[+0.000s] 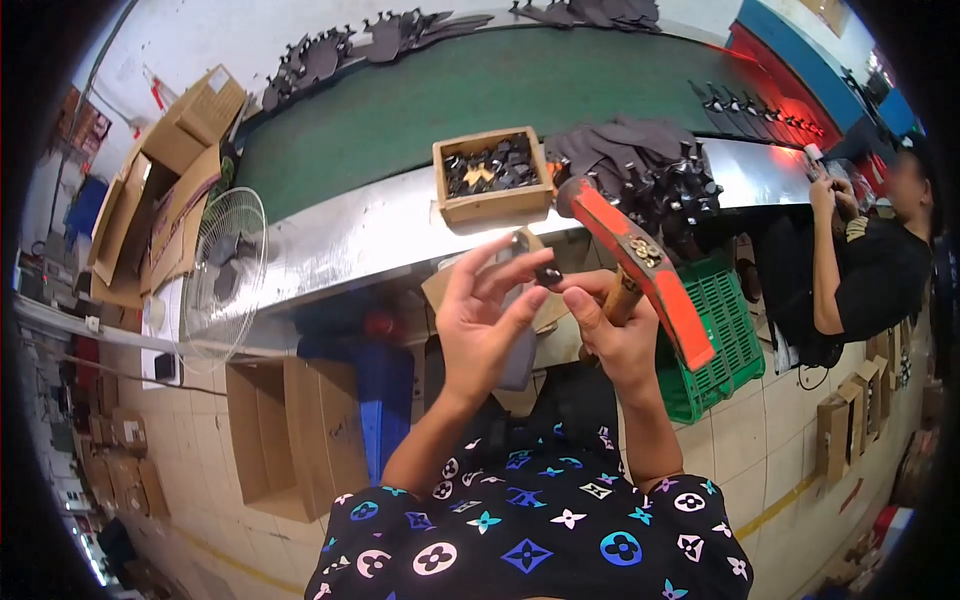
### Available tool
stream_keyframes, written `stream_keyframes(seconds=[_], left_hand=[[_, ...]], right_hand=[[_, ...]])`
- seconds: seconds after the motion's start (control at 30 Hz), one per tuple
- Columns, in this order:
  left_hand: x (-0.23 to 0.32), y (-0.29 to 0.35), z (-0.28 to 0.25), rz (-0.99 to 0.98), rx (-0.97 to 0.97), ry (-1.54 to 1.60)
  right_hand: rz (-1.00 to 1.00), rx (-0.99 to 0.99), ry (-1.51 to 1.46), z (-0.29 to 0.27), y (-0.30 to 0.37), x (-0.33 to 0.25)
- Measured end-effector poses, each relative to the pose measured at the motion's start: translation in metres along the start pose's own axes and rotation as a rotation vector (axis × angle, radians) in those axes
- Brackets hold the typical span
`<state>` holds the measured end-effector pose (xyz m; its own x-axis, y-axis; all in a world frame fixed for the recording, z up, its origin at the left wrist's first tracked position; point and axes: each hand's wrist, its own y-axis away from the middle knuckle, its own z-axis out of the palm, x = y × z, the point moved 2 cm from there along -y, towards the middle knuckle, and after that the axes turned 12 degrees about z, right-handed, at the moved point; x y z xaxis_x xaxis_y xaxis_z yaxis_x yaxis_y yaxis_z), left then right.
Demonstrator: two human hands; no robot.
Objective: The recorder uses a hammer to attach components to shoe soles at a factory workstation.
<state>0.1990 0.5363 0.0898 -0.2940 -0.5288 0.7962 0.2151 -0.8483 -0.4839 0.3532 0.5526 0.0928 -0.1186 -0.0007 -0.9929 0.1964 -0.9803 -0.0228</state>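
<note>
My right hand [620, 340] is closed round the wooden handle [620, 298] of a hammer. Its long orange-red head [640, 255] slants down to the right. My left hand [475, 325] has its thumb and index finger closed about a small glossy black piece [547, 273], the other fingers loosely spread. The tip of my right index finger also meets that piece. Another dark bit [519, 243] shows at a left fingertip. Below my hands hangs a dark grey flat part [518, 362]; whether it joins the black piece is hidden.
A wooden box [495, 208] of small black pieces stands on the metal ledge [350, 215]. Beside it lie grey flat parts with black stems [670, 185]. A green belt [400, 120] runs behind. A green crate [720, 340], cardboard box [290, 435], fan [228, 275] and co-worker [850, 260] surround me.
</note>
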Motion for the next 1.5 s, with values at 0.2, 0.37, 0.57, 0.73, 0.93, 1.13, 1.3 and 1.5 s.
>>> stream_keyframes(seconds=[0.2, 0.37, 0.57, 0.73, 0.93, 1.13, 1.3, 1.5], left_hand=[[0.000, 0.025, -0.011, 0.011, 0.031, -0.001], [-0.006, 0.025, -0.021, 0.027, -0.006, -0.048], [0.001, 0.016, -0.030, -0.043, -0.073, -0.179], [-0.011, 0.014, -0.036, -0.081, -0.038, -0.202], [-0.036, -0.015, -0.051, 0.103, -0.312, -0.781], [-0.091, -0.037, -0.076, 0.156, -0.369, -1.061], [-0.112, -0.041, -0.078, 0.131, -0.301, -0.788], [-0.103, -0.025, -0.085, 0.171, -0.346, -0.813]], right_hand=[[0.072, 0.018, -0.106, 0.018, 0.010, 0.014], [0.090, 0.071, -0.073, 0.020, 0.009, 0.021], [0.149, 0.056, -0.108, 0.012, 0.007, 0.028], [0.008, 0.017, -0.032, 0.015, -0.003, 0.032], [0.105, -0.075, -0.164, 0.003, -0.012, 0.032], [0.097, -0.010, -0.129, -0.007, -0.021, 0.045], [0.158, -0.003, -0.082, -0.011, -0.030, 0.047], [0.042, -0.087, 0.110, -0.007, -0.053, 0.058]])
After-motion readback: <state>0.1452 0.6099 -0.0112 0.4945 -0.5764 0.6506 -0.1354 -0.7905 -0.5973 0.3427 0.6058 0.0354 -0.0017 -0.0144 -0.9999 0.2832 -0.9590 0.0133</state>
